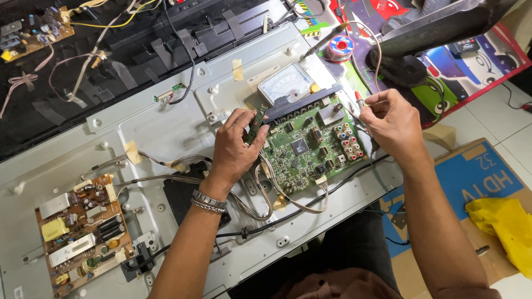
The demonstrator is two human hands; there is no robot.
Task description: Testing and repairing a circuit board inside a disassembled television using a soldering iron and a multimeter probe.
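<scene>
- The left hand (235,147) pinches a small narrow green board strip (256,123) upright at the left edge of the green main circuit board (310,147), which lies on the grey metal back panel (166,124).
- The right hand (392,119) is closed on a red-tipped test probe (359,98) above the board's coloured sockets (349,141).
- Judgement: the strip should be kept steady and the probe tip kept on a single contact.
- The analogue meter (286,83) sits just behind the board.
</scene>
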